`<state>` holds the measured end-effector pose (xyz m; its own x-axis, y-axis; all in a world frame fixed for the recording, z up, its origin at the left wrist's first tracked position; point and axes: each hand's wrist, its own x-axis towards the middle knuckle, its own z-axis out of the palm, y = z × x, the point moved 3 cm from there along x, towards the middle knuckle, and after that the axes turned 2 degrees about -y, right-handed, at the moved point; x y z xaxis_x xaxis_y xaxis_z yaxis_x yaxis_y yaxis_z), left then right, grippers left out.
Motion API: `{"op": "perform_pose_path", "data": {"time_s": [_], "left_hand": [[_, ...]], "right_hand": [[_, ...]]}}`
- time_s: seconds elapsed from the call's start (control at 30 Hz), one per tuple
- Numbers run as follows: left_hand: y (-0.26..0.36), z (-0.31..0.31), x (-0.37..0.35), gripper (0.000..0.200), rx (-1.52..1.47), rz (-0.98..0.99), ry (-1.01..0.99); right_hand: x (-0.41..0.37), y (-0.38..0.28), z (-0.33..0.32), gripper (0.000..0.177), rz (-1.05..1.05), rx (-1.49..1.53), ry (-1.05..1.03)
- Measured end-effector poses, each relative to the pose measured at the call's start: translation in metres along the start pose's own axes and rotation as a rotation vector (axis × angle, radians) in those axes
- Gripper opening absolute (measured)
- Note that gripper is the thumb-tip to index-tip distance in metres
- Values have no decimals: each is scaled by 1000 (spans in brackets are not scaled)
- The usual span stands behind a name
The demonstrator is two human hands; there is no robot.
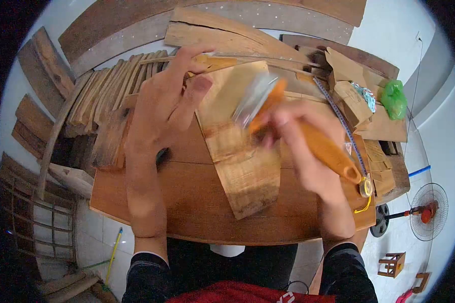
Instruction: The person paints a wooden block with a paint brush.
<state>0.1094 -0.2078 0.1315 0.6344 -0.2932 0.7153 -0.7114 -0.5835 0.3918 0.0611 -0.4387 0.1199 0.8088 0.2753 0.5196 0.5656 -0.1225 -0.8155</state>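
A pale wooden board [245,177] with brown grain marks lies slanted over the brown tabletop [182,202]. My left hand [159,106] is at its far left corner, the thumb over the edge and the fingers bent around it, partly hidden. My right hand [311,144] is wrapped round a brush [328,151] with a wide orange handle that has a hole at its end. The brush's silvery head is blurred by motion over the upper right part of the board. An orange-brown wooden piece [218,62] shows just beyond my left fingers.
Stacked wooden slats [111,91] stand at the left. On the right lie a tape measure [365,187] with its blade pulled out, brown paper [354,103] and a green plastic bag [394,99]. Long planks [212,30] lie behind. A fan [428,212] and a stool [392,264] stand beyond the right edge.
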Motion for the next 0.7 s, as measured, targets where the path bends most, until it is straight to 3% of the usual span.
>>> {"op": "perform_pose_path", "data": {"time_s": [0.03,0.17,0.27,0.3,0.4,0.43,0.53,0.57,0.67,0.7], "left_hand": [[1,0,1,43,10,-11,-13],[-5,6,5,36,55,-7,12],[1,1,7,30,80,-6,14],[5,0,6,29,64,-10,15],[3,4,6,23,-17,-58,-5],[3,5,6,23,-2,-63,-4],[3,3,5,23,43,-70,-19],[4,3,5,24,49,-63,-23],[3,1,5,34,77,-37,-28],[3,0,4,38,88,-29,-33]], "right_hand": [[2,-3,-5,5,-86,-170,84],[-1,-7,6,10,-318,-247,-487],[-4,6,-1,9,37,169,-9],[0,-1,-11,6,20,-43,88],[-2,6,-5,10,-192,-125,-230],[-1,0,-2,11,-207,-162,-474],[-7,1,-2,7,23,42,-219],[-3,-3,-3,7,50,36,-49],[-5,2,3,10,-221,-2,-235],[-5,4,2,10,-199,56,-220]]}}
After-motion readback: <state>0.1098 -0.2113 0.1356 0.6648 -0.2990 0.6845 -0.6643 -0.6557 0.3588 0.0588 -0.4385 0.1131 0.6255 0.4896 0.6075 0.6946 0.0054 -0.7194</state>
